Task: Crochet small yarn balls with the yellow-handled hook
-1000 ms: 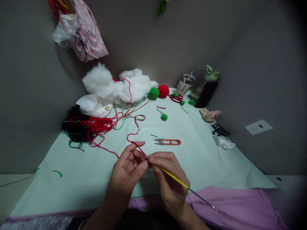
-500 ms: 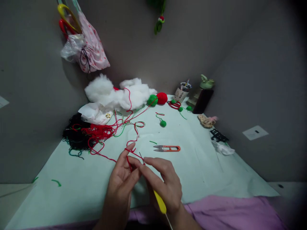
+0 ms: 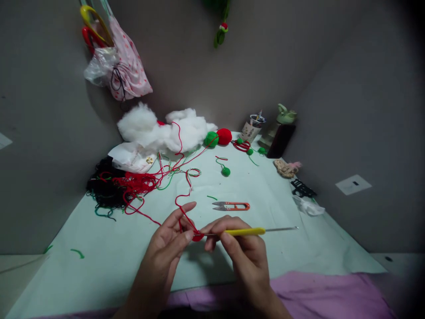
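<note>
One hook (image 3: 245,231) at a red piece (image 3: 198,238), above the desk (image 3: 282,252)
Left hand (image 3: 171,246): grip pinched on the piece, yarn (image 3: 187,217) over its index finger. Right hand (image 3: 244,248): grip closed round the hook (yellow-handled, nearly level). The snips (image 3: 244,206) lie just beyond.

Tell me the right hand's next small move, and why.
Probably catch the red yarn with the yellow-handled hook and draw it through the red piece: the right hand holds the hook up to the piece, the left hand pinches the piece, and the yarn runs from that hand to it.
</note>
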`<state>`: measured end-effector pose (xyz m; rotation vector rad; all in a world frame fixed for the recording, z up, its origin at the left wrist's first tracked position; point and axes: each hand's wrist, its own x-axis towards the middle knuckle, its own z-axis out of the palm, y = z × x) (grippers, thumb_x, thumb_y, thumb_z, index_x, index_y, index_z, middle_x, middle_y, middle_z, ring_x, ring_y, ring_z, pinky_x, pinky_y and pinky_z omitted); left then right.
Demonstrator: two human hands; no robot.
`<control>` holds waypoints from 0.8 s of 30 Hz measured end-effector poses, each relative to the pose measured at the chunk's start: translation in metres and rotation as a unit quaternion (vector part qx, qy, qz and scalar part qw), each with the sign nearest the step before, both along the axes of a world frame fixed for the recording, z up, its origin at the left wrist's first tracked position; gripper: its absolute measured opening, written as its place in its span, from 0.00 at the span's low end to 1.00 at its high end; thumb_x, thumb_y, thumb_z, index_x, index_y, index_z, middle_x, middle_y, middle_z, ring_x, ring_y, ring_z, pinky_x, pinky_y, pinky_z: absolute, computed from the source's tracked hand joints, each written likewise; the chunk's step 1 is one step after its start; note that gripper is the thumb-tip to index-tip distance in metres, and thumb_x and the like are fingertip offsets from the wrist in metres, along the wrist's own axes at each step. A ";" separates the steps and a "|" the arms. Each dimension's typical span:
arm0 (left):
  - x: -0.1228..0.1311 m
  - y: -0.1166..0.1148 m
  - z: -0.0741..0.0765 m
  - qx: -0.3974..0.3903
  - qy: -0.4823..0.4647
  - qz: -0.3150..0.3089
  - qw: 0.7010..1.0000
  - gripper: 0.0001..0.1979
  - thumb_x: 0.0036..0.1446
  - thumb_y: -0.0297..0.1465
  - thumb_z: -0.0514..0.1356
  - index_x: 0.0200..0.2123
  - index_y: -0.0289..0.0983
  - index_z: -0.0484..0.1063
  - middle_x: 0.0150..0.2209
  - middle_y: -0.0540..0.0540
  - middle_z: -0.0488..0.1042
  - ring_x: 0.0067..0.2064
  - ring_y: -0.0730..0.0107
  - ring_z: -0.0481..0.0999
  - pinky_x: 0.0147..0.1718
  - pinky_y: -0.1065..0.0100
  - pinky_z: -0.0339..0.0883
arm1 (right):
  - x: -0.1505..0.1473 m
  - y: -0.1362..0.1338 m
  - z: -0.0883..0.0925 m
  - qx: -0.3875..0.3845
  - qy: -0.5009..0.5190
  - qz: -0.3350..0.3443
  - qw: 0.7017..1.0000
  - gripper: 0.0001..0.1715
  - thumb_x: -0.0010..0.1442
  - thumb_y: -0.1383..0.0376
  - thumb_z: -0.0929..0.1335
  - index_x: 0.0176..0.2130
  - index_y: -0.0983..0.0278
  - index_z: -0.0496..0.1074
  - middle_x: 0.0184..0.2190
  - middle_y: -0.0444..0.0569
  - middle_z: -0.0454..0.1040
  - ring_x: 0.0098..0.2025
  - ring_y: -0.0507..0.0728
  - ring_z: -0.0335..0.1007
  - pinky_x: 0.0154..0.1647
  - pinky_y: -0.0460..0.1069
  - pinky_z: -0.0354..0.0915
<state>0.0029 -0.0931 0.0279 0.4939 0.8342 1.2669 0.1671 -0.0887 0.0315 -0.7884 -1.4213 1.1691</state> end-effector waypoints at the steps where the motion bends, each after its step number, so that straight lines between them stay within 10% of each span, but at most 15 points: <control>1: 0.001 -0.001 0.001 0.007 0.029 0.019 0.999 0.24 0.55 0.31 0.71 0.56 0.39 0.78 0.32 0.50 0.75 0.36 0.70 0.73 0.41 0.70 0.68 | 0.001 -0.001 0.001 0.036 -0.039 -0.005 0.999 0.12 0.73 0.68 0.63 0.49 0.60 0.76 0.41 0.51 0.81 0.36 0.55 0.78 0.39 0.51 0.75; 7: 0.012 -0.007 0.003 0.038 0.192 0.156 0.968 0.24 0.53 0.29 0.72 0.54 0.39 0.77 0.32 0.51 0.77 0.37 0.69 0.75 0.46 0.69 0.68 | 0.000 -0.002 0.003 0.342 -0.287 -0.071 0.892 0.17 0.70 0.73 0.64 0.56 0.66 0.73 0.46 0.59 0.82 0.46 0.60 0.80 0.42 0.51 0.79; 11: 0.015 -0.008 0.001 0.015 0.069 0.105 0.992 0.29 0.52 0.29 0.73 0.58 0.40 0.75 0.31 0.52 0.75 0.34 0.71 0.75 0.40 0.72 0.70 | -0.003 -0.003 -0.002 0.389 -0.362 -0.114 0.839 0.21 0.69 0.73 0.65 0.59 0.64 0.74 0.44 0.57 0.81 0.49 0.60 0.80 0.46 0.52 0.80; 15: 0.009 -0.003 -0.003 -0.064 -0.095 -0.016 0.993 0.29 0.51 0.31 0.74 0.57 0.38 0.76 0.34 0.49 0.75 0.33 0.73 0.75 0.36 0.73 0.71 | -0.003 -0.007 -0.005 0.323 -0.287 -0.118 0.894 0.22 0.68 0.74 0.67 0.58 0.59 0.75 0.47 0.54 0.78 0.49 0.59 0.78 0.46 0.52 0.78; 19: 0.004 0.001 -0.004 -0.055 -0.095 0.003 0.994 0.23 0.52 0.28 0.73 0.53 0.36 0.79 0.32 0.50 0.75 0.32 0.75 0.74 0.36 0.73 0.72 | -0.003 -0.009 -0.003 0.149 -0.095 -0.097 0.980 0.16 0.71 0.72 0.64 0.51 0.60 0.77 0.40 0.51 0.77 0.41 0.58 0.76 0.40 0.53 0.76; 24: 0.013 -0.007 0.004 -0.026 -0.038 0.019 0.999 0.24 0.53 0.29 0.71 0.54 0.38 0.78 0.33 0.49 0.77 0.36 0.72 0.76 0.42 0.71 0.71 | -0.009 -0.005 0.000 0.071 -0.014 -0.067 0.995 0.11 0.71 0.67 0.67 0.46 0.58 0.80 0.39 0.50 0.79 0.43 0.58 0.76 0.41 0.54 0.76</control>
